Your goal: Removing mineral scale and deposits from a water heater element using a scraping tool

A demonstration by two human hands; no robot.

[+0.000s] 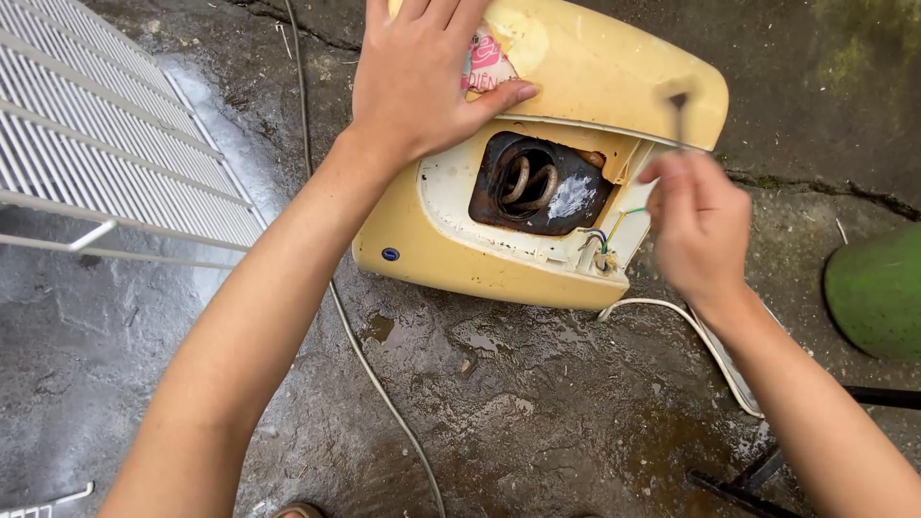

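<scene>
A yellowed plastic appliance housing [460, 259] lies on wet concrete. Its open side shows a dark cavity with a coiled metal element [531, 179] and thin coloured wires [604, 240]. My left hand [422, 72] presses flat on the housing's top, thumb along the edge of the opening, partly covering a pink sticker [487, 62]. My right hand [696, 225], blurred, grips a thin metal tool [679, 113] whose tip stands at the housing's right rim.
A white wire grille [96, 134] lies at the left. A thin grey cable [365, 355] runs down the wet ground. A white cord [710, 341] leaves the housing at the right. A green rounded object [878, 293] sits at the right edge, with dark bars [748, 480] below it.
</scene>
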